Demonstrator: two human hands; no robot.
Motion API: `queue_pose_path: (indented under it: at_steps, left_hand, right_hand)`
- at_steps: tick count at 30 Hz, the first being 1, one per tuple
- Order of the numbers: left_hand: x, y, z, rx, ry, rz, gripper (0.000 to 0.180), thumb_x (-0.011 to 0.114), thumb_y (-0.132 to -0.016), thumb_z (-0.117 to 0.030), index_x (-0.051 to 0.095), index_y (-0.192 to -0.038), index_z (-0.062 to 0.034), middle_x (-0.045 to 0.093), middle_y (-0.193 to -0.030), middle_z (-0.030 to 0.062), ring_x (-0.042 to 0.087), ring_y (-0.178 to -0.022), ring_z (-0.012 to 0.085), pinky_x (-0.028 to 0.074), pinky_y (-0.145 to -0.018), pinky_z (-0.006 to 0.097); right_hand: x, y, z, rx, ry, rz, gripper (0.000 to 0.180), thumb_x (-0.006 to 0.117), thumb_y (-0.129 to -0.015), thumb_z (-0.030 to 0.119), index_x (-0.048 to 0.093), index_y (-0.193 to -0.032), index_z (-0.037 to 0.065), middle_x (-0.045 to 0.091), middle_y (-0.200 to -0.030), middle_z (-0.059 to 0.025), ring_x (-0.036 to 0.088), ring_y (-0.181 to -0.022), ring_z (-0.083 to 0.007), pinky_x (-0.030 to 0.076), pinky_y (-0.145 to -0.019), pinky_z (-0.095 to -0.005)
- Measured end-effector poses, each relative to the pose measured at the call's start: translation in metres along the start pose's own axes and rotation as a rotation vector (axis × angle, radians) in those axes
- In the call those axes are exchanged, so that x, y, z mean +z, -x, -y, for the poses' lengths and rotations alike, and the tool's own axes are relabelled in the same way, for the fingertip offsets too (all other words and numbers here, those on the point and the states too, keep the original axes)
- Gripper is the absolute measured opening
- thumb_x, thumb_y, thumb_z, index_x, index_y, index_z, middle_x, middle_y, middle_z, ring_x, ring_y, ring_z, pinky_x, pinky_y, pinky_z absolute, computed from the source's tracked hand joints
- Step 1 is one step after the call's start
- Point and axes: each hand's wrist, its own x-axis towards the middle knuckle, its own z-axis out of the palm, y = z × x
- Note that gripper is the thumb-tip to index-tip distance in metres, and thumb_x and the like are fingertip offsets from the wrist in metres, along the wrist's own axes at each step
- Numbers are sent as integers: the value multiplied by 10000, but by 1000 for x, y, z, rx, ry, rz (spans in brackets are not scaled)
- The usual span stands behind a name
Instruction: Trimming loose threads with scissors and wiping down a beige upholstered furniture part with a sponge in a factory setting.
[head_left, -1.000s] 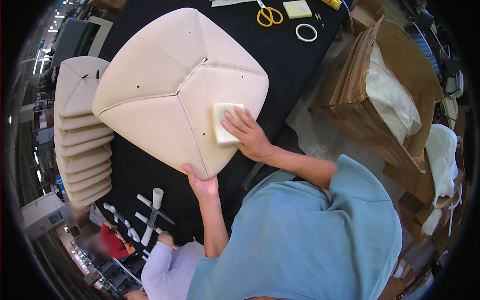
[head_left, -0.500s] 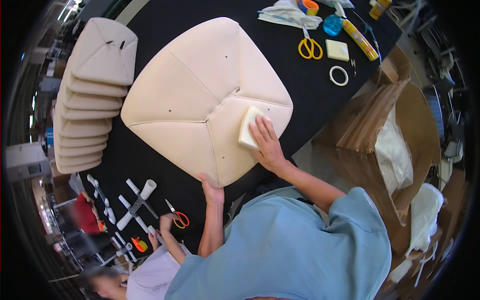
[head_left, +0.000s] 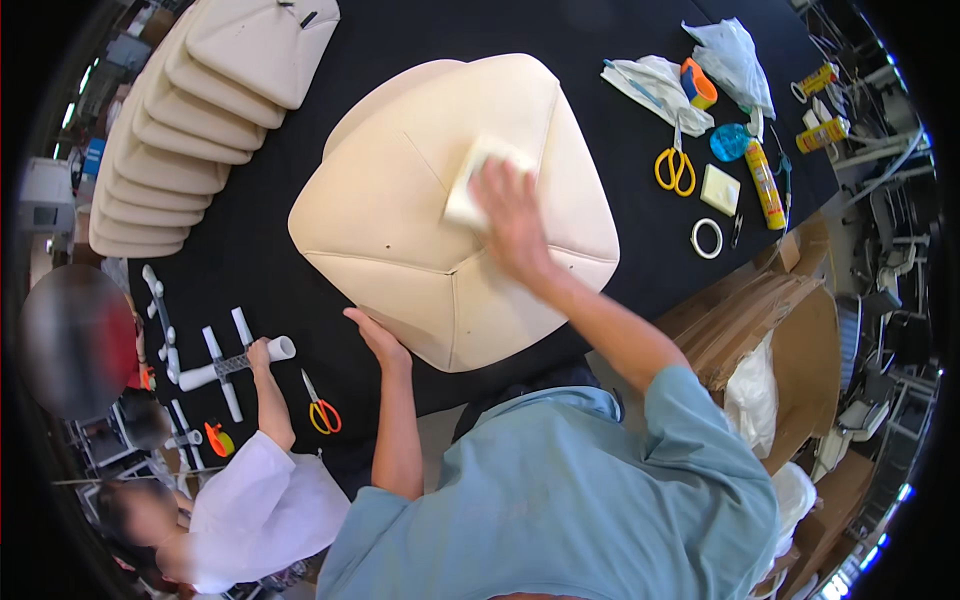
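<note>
The right hand [head_left: 512, 222] lies flat on a pale sponge [head_left: 470, 185], pressing it on top of the cream cushion [head_left: 420, 220], while the left hand [head_left: 378, 340] rests open against the cushion's near edge. The cushion lies on the black table [head_left: 620, 130], a stack of cushions [head_left: 190, 110] to its left and yellow scissors [head_left: 675, 168] to its right.

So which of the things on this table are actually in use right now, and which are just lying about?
In use:
- cream seat cushion, steadied at its near edge by the left hand
- pale sponge block pressed on it under the right hand

Lying about:
- stack of cushions
- yellow scissors
- tape ring
- orange scissors
- glue tube
</note>
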Motion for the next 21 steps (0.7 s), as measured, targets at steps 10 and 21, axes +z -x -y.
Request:
queue_pose_path:
  at_steps: [10,21]
  left_hand:
    - [-9,-16,-1,7,9,-104,823,288,-1048,-661,515,-1412,41,606,-1372,131,585,-1238,240,449,-1049,369]
    - [4,-12,0,58,-136,-173,742,274,-1090,-570,683,-1104,49,722,-1022,128,652,-964,201,493,-881,359]
  right_hand:
    - [-44,-45,-53,68,-122,-195,772,629,-779,-32,434,-1522,50,325,-1625,-205,210,-1530,-429,139,-1229,-609]
    - [-12,-149,96,-574,-88,196,812,811,-737,108,489,-1483,94,437,-1540,-208,336,-1463,-447,241,-1202,-591]
